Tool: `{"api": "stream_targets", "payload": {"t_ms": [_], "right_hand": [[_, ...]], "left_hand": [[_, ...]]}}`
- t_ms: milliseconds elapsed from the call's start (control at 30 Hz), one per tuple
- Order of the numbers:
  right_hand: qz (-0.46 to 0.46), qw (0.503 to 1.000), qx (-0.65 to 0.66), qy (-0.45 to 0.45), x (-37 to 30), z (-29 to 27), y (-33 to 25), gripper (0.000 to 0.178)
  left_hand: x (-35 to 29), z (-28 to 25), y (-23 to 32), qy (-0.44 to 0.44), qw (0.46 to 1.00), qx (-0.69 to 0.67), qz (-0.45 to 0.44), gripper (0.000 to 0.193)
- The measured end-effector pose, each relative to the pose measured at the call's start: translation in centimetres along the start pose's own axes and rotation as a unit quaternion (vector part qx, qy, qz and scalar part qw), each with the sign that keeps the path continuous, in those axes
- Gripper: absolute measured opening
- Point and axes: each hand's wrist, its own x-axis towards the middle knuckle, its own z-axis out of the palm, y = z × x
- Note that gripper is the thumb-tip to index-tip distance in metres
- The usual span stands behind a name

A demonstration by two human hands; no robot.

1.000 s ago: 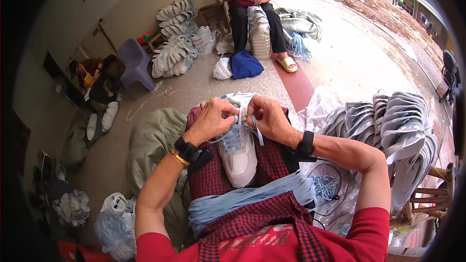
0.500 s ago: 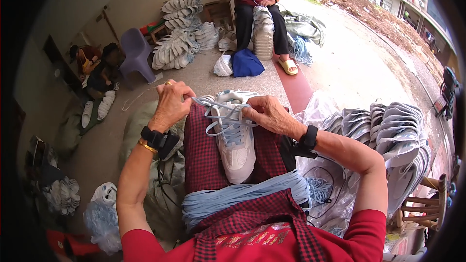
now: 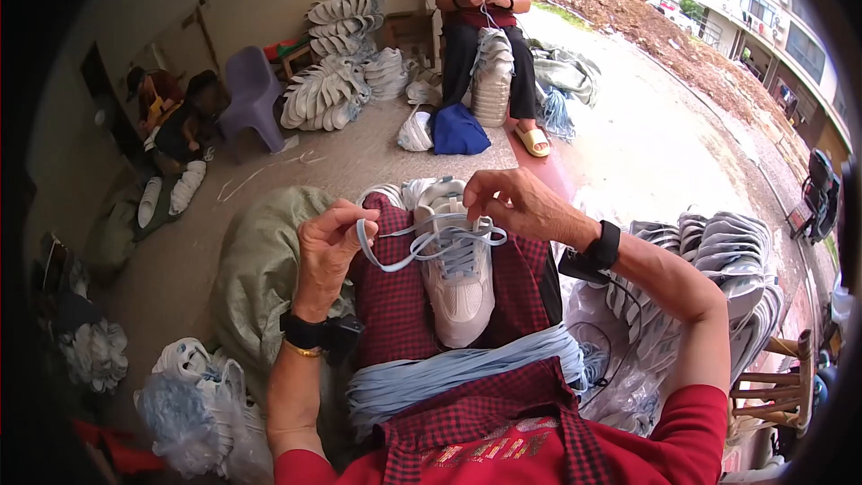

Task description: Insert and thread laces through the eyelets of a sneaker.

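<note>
A white sneaker [image 3: 462, 305] lies across my lap on a red-and-black checked apron, its toe toward me. Light blue shoelace [image 3: 458, 256] runs through its eyelets and makes loose loops over the tongue. To the left of the shoe, my left hand [image 3: 329, 247] pinches a stretch of this lace, which sags in a curve between hand and shoe. Over the shoe's upper right side, my right hand [image 3: 521, 205] has thumb and forefinger closed on the lace near the collar. A thick bundle of light blue laces [image 3: 467, 370] rests across my lap, below the toe.
Stacked shoe uppers [image 3: 732, 260] stand at my right beside a wooden stool [image 3: 777, 386]. A green sack [image 3: 260, 278] and bagged shoes [image 3: 193, 395] lie at left. Ahead, a seated co-worker [image 3: 485, 0] handles laces; a purple chair [image 3: 251, 90] stands farther left.
My left hand has come down toward me with the lace, which now hangs in a wider curve. My right hand has lifted slightly. The co-worker's hands have come together.
</note>
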Motion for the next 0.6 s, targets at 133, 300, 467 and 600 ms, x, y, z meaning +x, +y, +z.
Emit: {"api": "stream_targets", "payload": {"t_ms": [133,300,467,600], "right_hand": [[-0.133,0.953,-0.27,0.03,2.9,3.5,2.3,0.03],[-0.155,0.935,-0.269,0.171,4.3,4.0,1.9,0.039],[-0.073,0.979,-0.188,0.032,4.1,5.0,2.3,0.036],[-0.073,0.985,-0.149,0.04,4.3,5.2,3.2,0.035]], "left_hand": [[-0.2,2.2,-1.9,-0.036,0.993,-0.027,-0.104,0.015],[-0.3,4.1,-4.7,-0.007,0.995,-0.021,-0.095,0.012],[-0.5,5.5,-5.7,-0.006,0.993,0.019,-0.119,0.01],[-0.6,5.9,-5.8,-0.003,0.991,0.089,-0.101,0.009]]}}
